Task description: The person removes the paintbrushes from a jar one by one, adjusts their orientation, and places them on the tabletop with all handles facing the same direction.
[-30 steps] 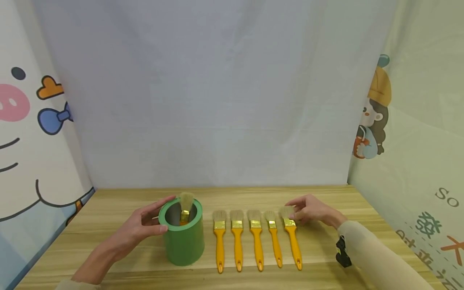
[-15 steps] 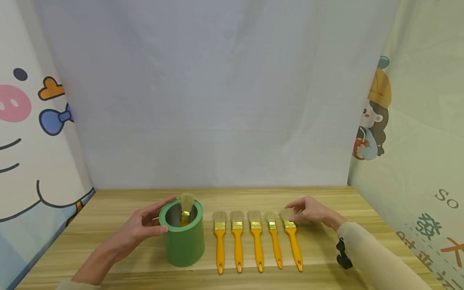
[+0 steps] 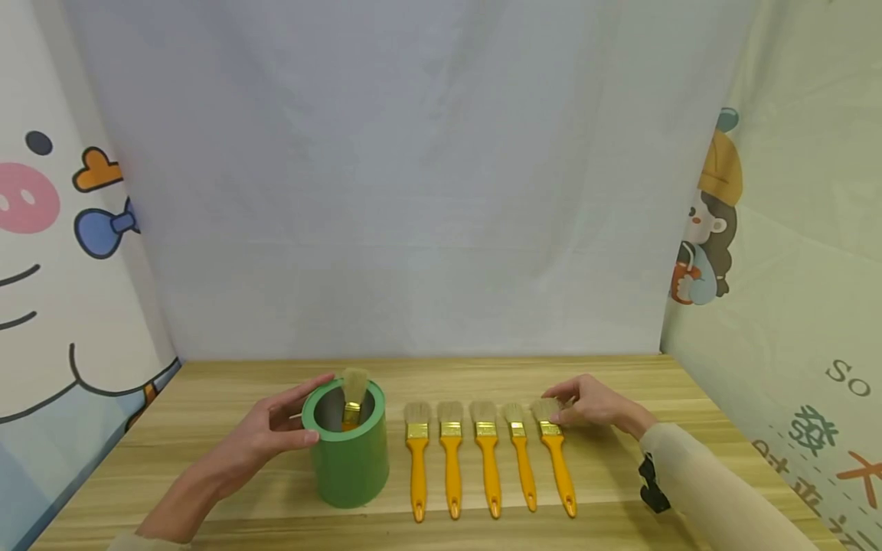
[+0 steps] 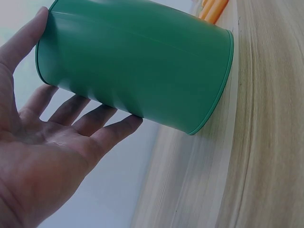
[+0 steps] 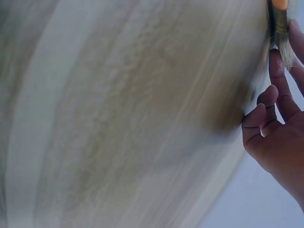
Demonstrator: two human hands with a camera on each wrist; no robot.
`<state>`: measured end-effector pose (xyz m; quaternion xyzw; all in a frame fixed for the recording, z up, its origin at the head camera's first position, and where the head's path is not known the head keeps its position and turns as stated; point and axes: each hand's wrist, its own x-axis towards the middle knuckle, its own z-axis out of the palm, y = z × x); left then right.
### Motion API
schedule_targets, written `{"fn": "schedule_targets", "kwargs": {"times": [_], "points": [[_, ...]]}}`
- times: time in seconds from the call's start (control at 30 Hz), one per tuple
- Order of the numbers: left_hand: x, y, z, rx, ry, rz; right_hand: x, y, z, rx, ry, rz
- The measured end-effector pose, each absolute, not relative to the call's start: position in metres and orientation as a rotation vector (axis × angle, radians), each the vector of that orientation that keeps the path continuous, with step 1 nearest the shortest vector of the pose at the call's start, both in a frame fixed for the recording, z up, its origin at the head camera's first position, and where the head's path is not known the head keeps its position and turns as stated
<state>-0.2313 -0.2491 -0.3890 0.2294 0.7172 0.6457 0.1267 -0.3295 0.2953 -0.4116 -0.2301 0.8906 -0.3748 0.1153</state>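
Note:
A green can (image 3: 351,471) stands upright on the table. One paintbrush (image 3: 354,386) is inside it, bristles up, its handle mostly hidden by the wall. My left hand (image 3: 265,425) holds the can from the left, thumb and forefinger spread along the rim; the left wrist view shows the fingertips against its side. To the right, several orange-handled paintbrushes (image 3: 451,459) lie in a row, bristles away from me. My right hand (image 3: 586,402) pinches the bristle end of the rightmost paintbrush (image 3: 556,459), whose handle lies along the table; bristles show between the fingers in the right wrist view.
The pale wooden table (image 3: 241,520) ends at a white cloth (image 3: 413,229) hanging behind it. Printed cloths (image 3: 792,268) hang at either side. A black band (image 3: 651,482) is on my right wrist, by the sleeve.
Both hands keep nearly the same place, the left at the can and the right at the rightmost paintbrush. The head view has tilted very slightly; the paintbrushes stay in their row.

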Motion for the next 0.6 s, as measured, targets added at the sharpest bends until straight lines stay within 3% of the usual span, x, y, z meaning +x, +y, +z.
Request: {"fn": "schedule_targets", "kwargs": {"times": [0.6], "points": [[-0.2319,-0.2497,-0.3895,0.657,2.089,1.874,-0.326,0.2942,-0.4114,-0.659,2.609,-1.114]]}}
